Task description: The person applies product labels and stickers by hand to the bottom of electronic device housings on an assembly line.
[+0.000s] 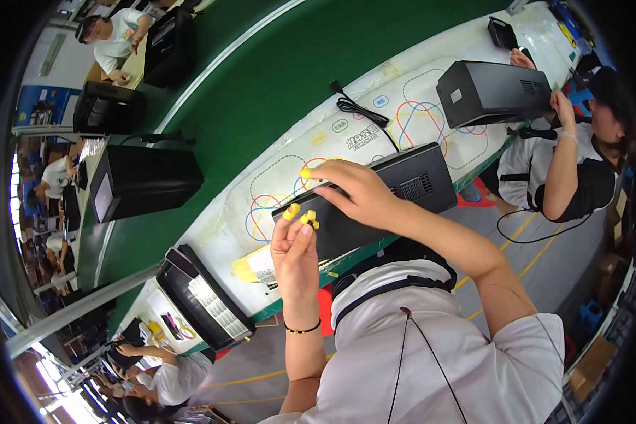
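A long black box-shaped case (417, 180) with a vent grille lies on the worktable right in front of me. Beside its left end my left hand (295, 251) is raised, with yellow finger cots (309, 218) on its fingertips. Its thumb and fingers are pinched together at a small dark bit that is too small to name. My right hand (360, 194) rests over the case's far edge, its index finger stretched out and its thumb apart. A yellow cot (306, 173) covers that index fingertip. Anything under the right palm is hidden.
A black cable (360, 109) lies coiled beyond the case. Left of me sit a yellow sheet (247, 268) and an opened black case (205, 297). At right a co-worker handles another black case (495, 92). The table (431, 85) carries printed coloured loops.
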The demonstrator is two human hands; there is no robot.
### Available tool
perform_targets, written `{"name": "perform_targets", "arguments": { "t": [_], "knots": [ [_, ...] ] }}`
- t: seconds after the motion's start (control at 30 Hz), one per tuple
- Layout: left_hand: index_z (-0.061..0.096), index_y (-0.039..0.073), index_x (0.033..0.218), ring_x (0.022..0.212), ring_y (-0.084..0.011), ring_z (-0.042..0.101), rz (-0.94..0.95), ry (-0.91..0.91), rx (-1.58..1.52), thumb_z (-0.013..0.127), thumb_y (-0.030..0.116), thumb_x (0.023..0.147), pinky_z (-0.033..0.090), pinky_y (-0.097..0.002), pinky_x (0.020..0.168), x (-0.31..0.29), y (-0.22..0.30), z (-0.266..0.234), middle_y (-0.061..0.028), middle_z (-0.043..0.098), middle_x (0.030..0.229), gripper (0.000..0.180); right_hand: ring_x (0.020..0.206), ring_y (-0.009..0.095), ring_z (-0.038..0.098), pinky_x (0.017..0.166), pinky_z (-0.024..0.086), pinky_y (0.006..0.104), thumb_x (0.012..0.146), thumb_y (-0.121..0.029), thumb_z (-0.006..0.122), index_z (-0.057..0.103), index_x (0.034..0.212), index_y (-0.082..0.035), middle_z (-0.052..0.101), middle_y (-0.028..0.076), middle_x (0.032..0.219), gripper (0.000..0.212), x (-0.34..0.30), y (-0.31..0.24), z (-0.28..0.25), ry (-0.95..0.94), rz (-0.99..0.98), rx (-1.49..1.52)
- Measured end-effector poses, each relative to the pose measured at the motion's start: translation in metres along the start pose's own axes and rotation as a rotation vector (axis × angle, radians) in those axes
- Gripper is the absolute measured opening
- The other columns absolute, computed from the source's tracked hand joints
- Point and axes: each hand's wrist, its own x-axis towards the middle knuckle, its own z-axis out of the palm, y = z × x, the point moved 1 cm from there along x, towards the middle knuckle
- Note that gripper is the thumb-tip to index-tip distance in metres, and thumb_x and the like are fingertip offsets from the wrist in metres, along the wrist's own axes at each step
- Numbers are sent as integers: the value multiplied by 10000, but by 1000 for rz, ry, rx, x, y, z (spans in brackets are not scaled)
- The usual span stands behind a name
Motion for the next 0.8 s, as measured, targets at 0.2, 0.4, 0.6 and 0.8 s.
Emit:
{"name": "perform_targets", "arguments": {
  "t": [0.2,0.4,0.6,0.8],
  "knots": [
    [548,16,1245,941,-108,632,-128,-23,-67,613,-41,876,486,-217,836,-6,-17,13,-88,690,1017,379,769,225,608,663,489,313,732,-8,742,661,877,-21,644,72,907,167,-25,-35,-27,127,-59,193],
    [550,6,1252,877,-78,623,-141,-8,117,628,-22,883,460,-194,797,-6,-30,13,-83,704,979,378,750,209,590,646,480,306,699,-35,765,681,833,-39,639,57,922,158,-40,-25,-38,140,-79,70],
    [536,1,1272,877,-68,611,-146,-41,216,632,-20,883,452,-182,773,-6,-38,17,-83,696,993,401,806,220,598,681,487,308,700,-59,772,679,839,-49,635,58,968,167,-50,-23,-44,76,-59,27],
    [541,-6,1233,921,-95,623,-103,-47,288,628,-53,870,475,-213,824,-6,-46,26,-72,669,982,376,885,254,609,765,502,351,717,-90,769,662,849,-59,630,48,987,172,-57,-24,-55,56,33,-39]
  ]
}}
